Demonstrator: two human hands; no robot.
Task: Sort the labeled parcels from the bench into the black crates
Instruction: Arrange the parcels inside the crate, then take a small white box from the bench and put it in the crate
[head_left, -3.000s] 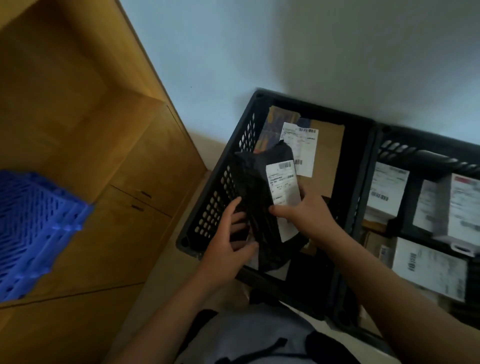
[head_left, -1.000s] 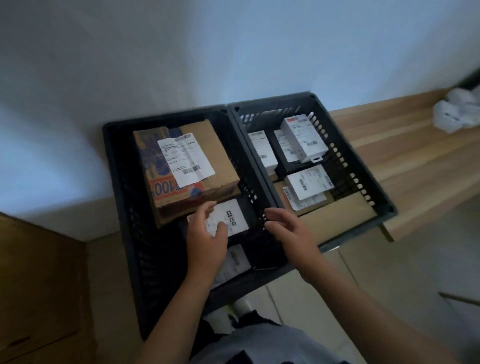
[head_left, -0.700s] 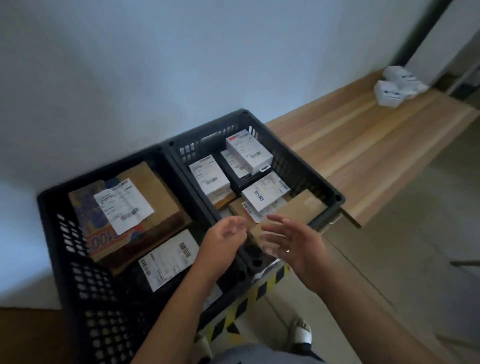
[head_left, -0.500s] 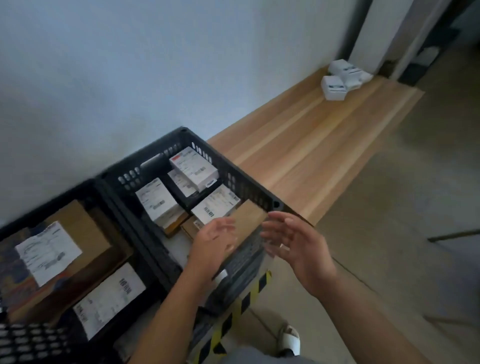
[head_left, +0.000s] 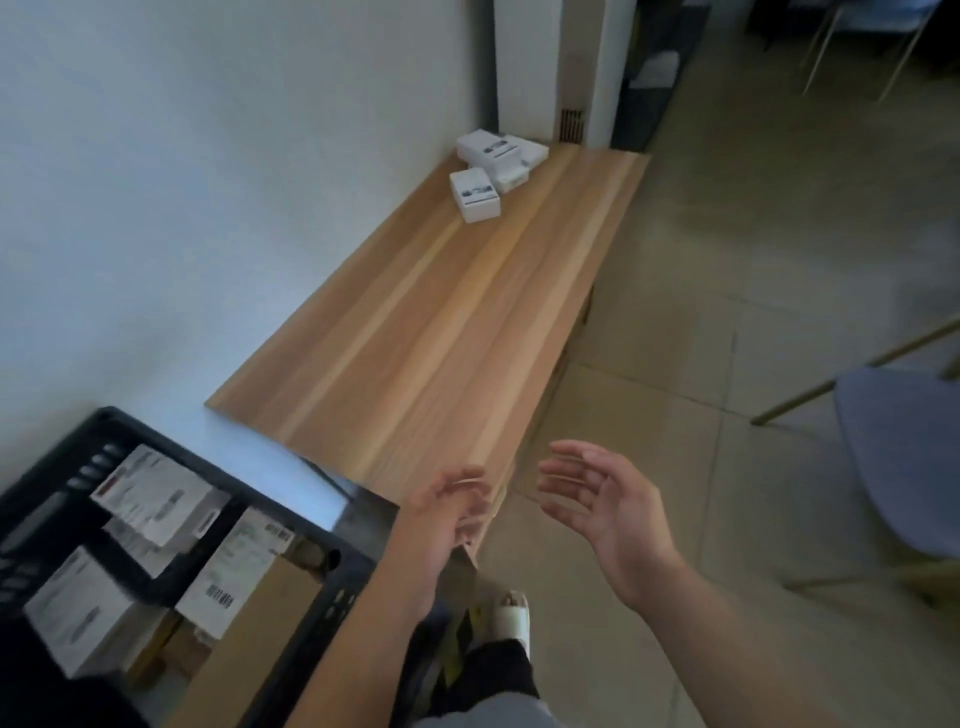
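Note:
A long wooden bench (head_left: 441, 332) runs along the white wall. At its far end lie a few white labeled parcels (head_left: 475, 195), one in front and others stacked behind (head_left: 501, 150). A black crate (head_left: 332, 608) at the lower left holds several labeled boxes (head_left: 156, 493) and a brown carton. My left hand (head_left: 447, 512) hovers over the bench's near corner, fingers loosely spread, holding nothing. My right hand (head_left: 597, 499) is open in the air over the floor, palm turned left, also holding nothing.
A blue-seated chair (head_left: 904, 457) with thin metal legs stands on the tiled floor at the right. A white pillar (head_left: 524, 67) rises behind the bench's far end. My foot in a white shoe (head_left: 511, 616) is below the bench corner.
Both hands let go of the black bag in the left crate and came away holding nothing. The view swung right, from the crates to the bench and its far parcels.

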